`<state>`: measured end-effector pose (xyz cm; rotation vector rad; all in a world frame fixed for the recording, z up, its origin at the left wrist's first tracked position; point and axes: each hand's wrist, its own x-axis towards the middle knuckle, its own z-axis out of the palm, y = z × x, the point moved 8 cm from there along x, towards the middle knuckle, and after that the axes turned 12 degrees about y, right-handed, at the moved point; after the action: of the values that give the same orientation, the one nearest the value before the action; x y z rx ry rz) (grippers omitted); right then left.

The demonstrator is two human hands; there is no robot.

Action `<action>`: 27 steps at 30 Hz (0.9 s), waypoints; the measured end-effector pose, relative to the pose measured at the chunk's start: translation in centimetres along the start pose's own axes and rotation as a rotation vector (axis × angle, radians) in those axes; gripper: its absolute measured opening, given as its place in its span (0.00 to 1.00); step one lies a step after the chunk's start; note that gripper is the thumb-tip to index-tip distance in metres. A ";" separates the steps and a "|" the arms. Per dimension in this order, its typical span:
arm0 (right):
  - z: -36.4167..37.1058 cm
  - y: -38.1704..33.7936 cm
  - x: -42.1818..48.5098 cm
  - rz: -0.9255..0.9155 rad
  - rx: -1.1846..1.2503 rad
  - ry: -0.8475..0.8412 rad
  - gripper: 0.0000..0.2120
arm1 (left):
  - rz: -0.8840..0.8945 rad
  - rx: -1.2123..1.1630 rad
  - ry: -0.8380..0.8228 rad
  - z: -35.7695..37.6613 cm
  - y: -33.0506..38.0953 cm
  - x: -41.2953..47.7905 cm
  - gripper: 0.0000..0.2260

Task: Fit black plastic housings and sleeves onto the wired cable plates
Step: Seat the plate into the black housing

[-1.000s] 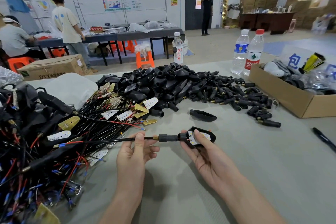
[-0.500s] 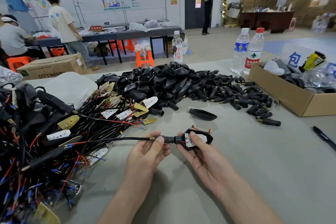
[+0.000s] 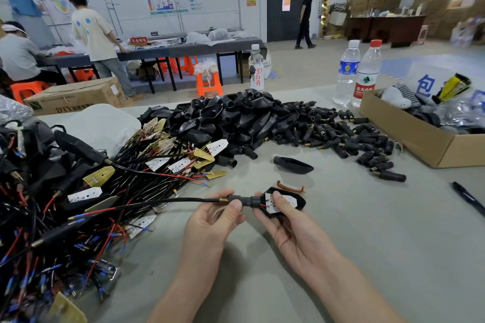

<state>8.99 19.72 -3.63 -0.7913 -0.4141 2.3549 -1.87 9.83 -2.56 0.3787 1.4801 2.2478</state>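
My right hand (image 3: 286,228) holds a black plastic housing (image 3: 299,203), thumb pressing the white wired plate (image 3: 288,200) that sits inside it. My left hand (image 3: 212,220) pinches the black sleeve (image 3: 241,200) and its brass end on the cable (image 3: 170,200) just left of the housing. A heap of loose black housings (image 3: 231,118) and sleeves (image 3: 349,139) lies beyond. A tangle of wired cable plates (image 3: 78,191) fills the left side. One empty housing (image 3: 292,164) lies alone on the table.
An open cardboard box (image 3: 420,139) of parts stands at the right, two water bottles (image 3: 357,73) behind it, a black pen (image 3: 469,202) at the right edge. A small orange strip (image 3: 290,187) lies just past the held housing. Other people work at far tables.
My left hand slid right along the cable and pushed the sleeve up against the housing neck. The plate has settled inside the housing under my right thumb.
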 end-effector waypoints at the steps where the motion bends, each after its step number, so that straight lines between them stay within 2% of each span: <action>1: 0.0 0.0 0.0 -0.009 -0.002 0.005 0.14 | 0.011 0.017 0.009 -0.1 0.0 0.0 0.14; 3: -0.1 -0.1 0.0 -0.027 0.000 0.012 0.14 | 0.016 0.035 0.028 -0.2 0.1 0.0 0.12; 6: 0.1 -0.1 -0.2 -0.040 0.005 0.003 0.14 | -0.015 0.031 0.045 -0.2 0.1 0.0 0.14; 12: 0.8 0.3 -0.9 -0.044 0.008 -0.025 0.05 | -0.053 0.013 0.033 0.1 -0.1 -0.1 0.17; 18: 1.2 0.5 -1.3 -0.073 0.004 -0.028 0.05 | -0.011 0.054 0.028 0.2 0.0 -0.2 0.16; 27: 1.2 -0.3 -1.0 -0.109 -0.004 -0.039 0.08 | 0.113 0.156 0.136 -0.8 0.5 0.2 0.17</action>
<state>9.05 19.21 -2.12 -0.7072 -0.4667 2.2715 -2.49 9.09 -2.39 0.3705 1.7519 2.2913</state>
